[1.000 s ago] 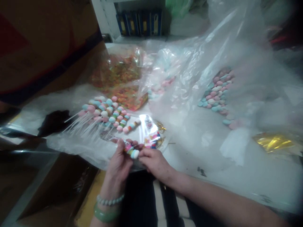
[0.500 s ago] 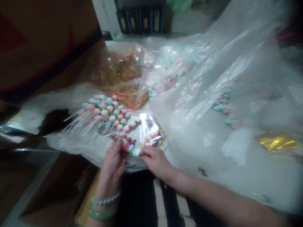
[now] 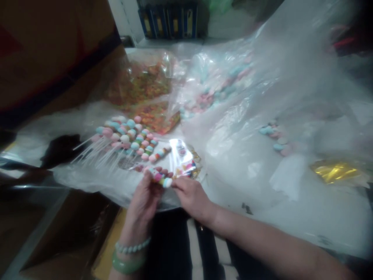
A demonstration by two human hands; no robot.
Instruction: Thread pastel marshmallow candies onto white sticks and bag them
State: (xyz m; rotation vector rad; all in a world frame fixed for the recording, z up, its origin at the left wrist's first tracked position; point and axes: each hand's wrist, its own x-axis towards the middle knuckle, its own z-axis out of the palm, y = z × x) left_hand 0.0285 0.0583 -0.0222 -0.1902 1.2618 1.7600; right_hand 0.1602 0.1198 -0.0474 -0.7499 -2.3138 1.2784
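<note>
A marshmallow candy skewer [image 3: 159, 178] in pink, yellow, blue and white lies across the fingers of my left hand [image 3: 145, 198], the thumb pressing on it. At its right, white end, the thumb and fingertips of my right hand [image 3: 194, 197] are pinched together; they hide whatever bit of stick is there. Just beyond my hands lies a heap of finished-looking candy skewers [image 3: 128, 136], their white sticks [image 3: 99, 153] pointing left and toward me. Beside the heap is a shiny printed clear wrapper stack [image 3: 181, 155].
Behind the heap sits a clear bag of orange and green candies [image 3: 145, 85]. A large plastic bag with pink and blue marshmallows [image 3: 206, 97] spreads to the right. A gold foil piece [image 3: 333, 171] lies far right. A big cardboard box [image 3: 55, 50] stands at left.
My left hand has shifted slightly right, closer to my right hand, and the held skewer sits a little more level. The whole view has drifted slightly.
</note>
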